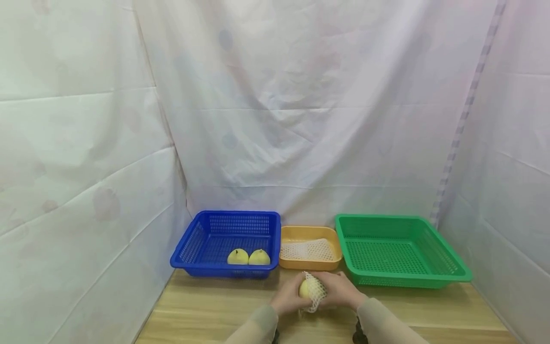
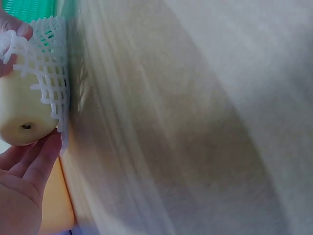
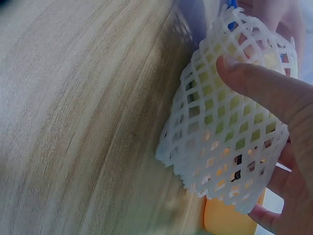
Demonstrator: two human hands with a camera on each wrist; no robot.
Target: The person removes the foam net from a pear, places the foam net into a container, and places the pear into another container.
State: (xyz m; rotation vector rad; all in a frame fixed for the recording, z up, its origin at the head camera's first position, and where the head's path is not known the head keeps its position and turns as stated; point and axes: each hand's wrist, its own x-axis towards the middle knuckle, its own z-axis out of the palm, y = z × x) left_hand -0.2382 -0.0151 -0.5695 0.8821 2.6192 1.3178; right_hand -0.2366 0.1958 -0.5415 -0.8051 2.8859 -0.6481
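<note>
Above the front part of the table, both hands are at a pale yellow pear point(image 1: 304, 289) partly inside a white foam net sleeve point(image 1: 316, 289). My left hand point(image 1: 288, 294) grips the pear from the left, its fingers point(image 2: 41, 164) against the fruit near the dark spot at its end. From the right, my right hand point(image 1: 339, 289) holds the net, the thumb point(image 3: 259, 83) pressed on the mesh over the pear. In the right wrist view the net point(image 3: 195, 142) extends past the pear as a loose, open end.
A blue basket point(image 1: 225, 273) at the back left holds two pears point(image 1: 238, 257). Beside it, a small orange tray point(image 1: 309, 264) contains white foam nets point(image 1: 320, 249). To the right stands a green basket point(image 1: 399, 279). White curtains point(image 1: 301, 119) enclose the wooden table point(image 1: 206, 306).
</note>
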